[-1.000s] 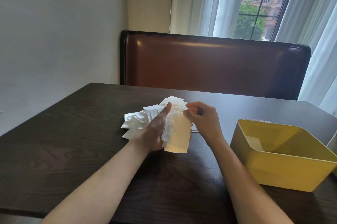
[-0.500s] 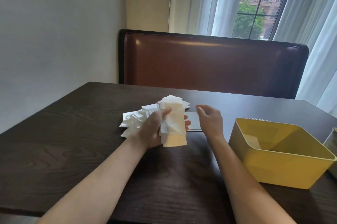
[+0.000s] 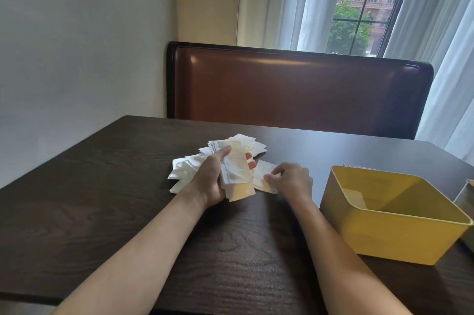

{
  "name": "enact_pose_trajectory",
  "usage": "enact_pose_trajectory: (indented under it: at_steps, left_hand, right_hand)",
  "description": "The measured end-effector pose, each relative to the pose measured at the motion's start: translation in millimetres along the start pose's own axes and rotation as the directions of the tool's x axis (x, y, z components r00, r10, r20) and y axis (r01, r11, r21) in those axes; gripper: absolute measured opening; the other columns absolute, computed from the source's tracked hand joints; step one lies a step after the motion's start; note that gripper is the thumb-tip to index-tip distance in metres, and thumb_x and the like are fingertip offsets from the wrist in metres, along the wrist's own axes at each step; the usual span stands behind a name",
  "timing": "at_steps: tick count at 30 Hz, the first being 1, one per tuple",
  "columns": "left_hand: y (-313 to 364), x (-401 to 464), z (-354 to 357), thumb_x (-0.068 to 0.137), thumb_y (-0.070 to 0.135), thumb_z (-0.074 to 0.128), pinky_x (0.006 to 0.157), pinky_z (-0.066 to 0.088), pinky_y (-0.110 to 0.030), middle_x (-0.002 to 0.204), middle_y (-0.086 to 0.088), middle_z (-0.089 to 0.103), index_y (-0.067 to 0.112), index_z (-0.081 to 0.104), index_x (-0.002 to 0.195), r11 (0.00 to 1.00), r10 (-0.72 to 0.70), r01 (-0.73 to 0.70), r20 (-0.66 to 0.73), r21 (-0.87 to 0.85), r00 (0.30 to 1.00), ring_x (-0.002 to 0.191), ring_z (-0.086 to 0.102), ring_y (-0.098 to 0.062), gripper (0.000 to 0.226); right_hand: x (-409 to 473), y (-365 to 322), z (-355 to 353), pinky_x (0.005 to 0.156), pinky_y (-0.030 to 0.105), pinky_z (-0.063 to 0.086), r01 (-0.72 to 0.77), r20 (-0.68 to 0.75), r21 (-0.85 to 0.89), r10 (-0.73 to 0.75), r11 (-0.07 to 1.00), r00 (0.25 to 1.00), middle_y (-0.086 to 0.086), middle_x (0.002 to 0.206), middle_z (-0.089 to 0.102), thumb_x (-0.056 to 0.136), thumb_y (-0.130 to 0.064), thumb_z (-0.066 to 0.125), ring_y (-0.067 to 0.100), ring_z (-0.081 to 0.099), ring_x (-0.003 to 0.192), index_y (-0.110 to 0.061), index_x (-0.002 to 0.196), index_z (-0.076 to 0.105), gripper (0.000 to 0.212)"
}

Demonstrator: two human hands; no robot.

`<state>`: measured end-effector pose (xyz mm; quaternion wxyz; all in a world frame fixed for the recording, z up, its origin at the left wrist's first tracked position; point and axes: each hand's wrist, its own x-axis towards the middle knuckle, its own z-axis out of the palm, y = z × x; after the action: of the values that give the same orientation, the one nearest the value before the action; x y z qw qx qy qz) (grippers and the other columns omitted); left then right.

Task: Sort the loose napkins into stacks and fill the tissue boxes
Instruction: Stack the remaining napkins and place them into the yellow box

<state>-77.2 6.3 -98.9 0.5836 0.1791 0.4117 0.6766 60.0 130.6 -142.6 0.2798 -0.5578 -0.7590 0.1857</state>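
- Fingers of the right hand (image 3: 291, 181), a moment ago lifted clear, now curl down and pinch a loose white paper napkin (image 3: 264, 178) on the dark wooden table (image 3: 102, 199).
- Left hand (image 3: 213, 178) still grips the gathered white napkin stack (image 3: 237, 173).
- Stack likely gains another sheet; the yellow plastic tissue box (image 3: 384, 235) waits nearly empty.

White napkins (image 3: 189, 172) heaped; yellow box (image 3: 384, 235) upright

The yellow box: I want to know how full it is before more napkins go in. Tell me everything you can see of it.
The yellow box is an open-topped rectangular tub with rounded corners, apparently plastic or painted metal. It stands upright on the dark wooden table, at the right, apart from both hands. Inside, only one pale folded sheet shows, leaning against its left wall; otherwise it looks nearly empty.
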Motion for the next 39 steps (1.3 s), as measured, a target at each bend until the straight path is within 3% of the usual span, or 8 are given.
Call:
enact_pose_trajectory:
  at_steps: [5,8,17,21,25,31,35,39]
  left_hand:
    - [-0.1,0.3,-0.8,0.102,0.047,0.049,0.092,0.054,-0.049,0.11,-0.011,0.072,0.005,0.064,0.123,0.999,0.034,-0.034,0.007,0.009,0.999,0.096,0.071,-0.027,0.049]
    - [-0.8,1.8,-1.5,0.099,0.054,0.051,0.1,0.05,-0.053,0.109,-0.01,0.074,0.01,0.066,0.119,0.998,0.065,-0.065,-0.004,0.015,0.998,0.1,0.071,-0.027,0.051]
    - [-3.5,4.1,-2.8,0.092,0.075,0.033,0.082,0.061,-0.039,0.126,-0.01,0.07,0.015,0.063,0.129,0.989,0.113,-0.12,0.087,0.081,0.99,0.112,0.069,-0.025,0.077]
    - [-6.2,3.9,-0.8,0.083,0.078,0.034,0.098,0.055,-0.043,0.132,-0.014,0.066,0.012,0.057,0.137,0.987,0.123,-0.133,0.116,0.087,0.986,0.116,0.067,-0.026,0.088]
    - [-8.6,3.9,1.0,0.104,0.047,0.042,0.095,0.056,-0.046,0.126,-0.018,0.068,0.004,0.056,0.137,0.987,0.132,-0.141,0.106,0.079,0.986,0.107,0.069,-0.029,0.056]
    - [9.1,0.4,0.3,0.109,0.032,0.036,0.084,0.056,-0.041,0.116,-0.017,0.071,0.0,0.06,0.128,0.988,0.151,-0.149,-0.023,0.048,0.988,0.097,0.071,-0.025,0.045]
    - [28.0,-2.3,-9.9,0.106,0.034,0.041,0.078,0.056,-0.039,0.103,-0.017,0.072,0.001,0.066,0.111,0.977,0.21,-0.214,-0.134,-0.014,0.969,0.089,0.07,-0.025,0.043]
    - [34.5,-0.2,-21.3,0.104,0.03,0.043,0.076,0.057,-0.04,0.097,-0.02,0.071,0.0,0.066,0.104,0.984,0.175,-0.166,-0.249,0.057,0.952,0.083,0.069,-0.028,0.038]
  right_hand:
    - [-2.1,-1.1,-0.7,0.093,0.04,0.053,0.011,0.027,0.186,-0.016,0.982,1.0,-0.005,0.093,0.067,0.084,-0.018,0.076,0.018,0.064,0.091,-0.021,0.118,0.064,0.037]
    - [-6.0,-7.6,-8.6,0.07,0.02,0.055,0.033,-0.076,0.431,0.0,0.902,0.997,-0.002,0.101,0.067,0.087,-0.013,0.071,0.011,0.06,0.082,-0.018,0.124,0.063,0.038]
    - [-29.1,-41.0,-32.4,0.079,0.027,0.06,0.051,-0.031,0.941,-0.065,0.335,0.997,-0.001,0.104,0.066,0.089,-0.01,0.07,0.019,0.065,0.098,-0.017,0.129,0.059,0.042]
    - [-36.8,-48.1,-20.3,0.078,0.037,0.059,0.07,0.01,0.873,-0.161,0.482,0.987,-0.002,0.094,0.068,0.086,-0.006,0.073,0.019,0.066,0.09,-0.021,0.12,0.063,0.039]
    - [-37.8,-49.2,-14.1,0.081,0.038,0.061,0.101,0.024,0.809,-0.205,0.578,0.978,0.001,0.097,0.07,0.085,-0.004,0.072,0.023,0.069,0.094,-0.021,0.118,0.064,0.037]
    - [-33.8,-45.5,-15.8,0.071,0.021,0.057,0.034,0.026,0.898,-0.129,0.439,0.991,-0.003,0.091,0.073,0.094,-0.009,0.064,0.014,0.072,0.084,-0.012,0.118,0.064,0.024]
    - [-28.2,-38.0,-5.9,0.078,0.011,0.047,0.114,-0.042,0.648,-0.114,0.753,0.993,-0.003,0.116,0.067,0.099,-0.024,0.056,0.011,0.062,0.101,-0.013,0.124,0.064,0.028]
    - [-28.4,-41.5,2.0,0.092,0.017,0.035,0.128,0.106,0.549,-0.221,0.826,0.97,-0.005,0.139,0.056,0.103,-0.031,0.046,0.005,0.049,0.119,-0.018,0.138,0.057,0.038]
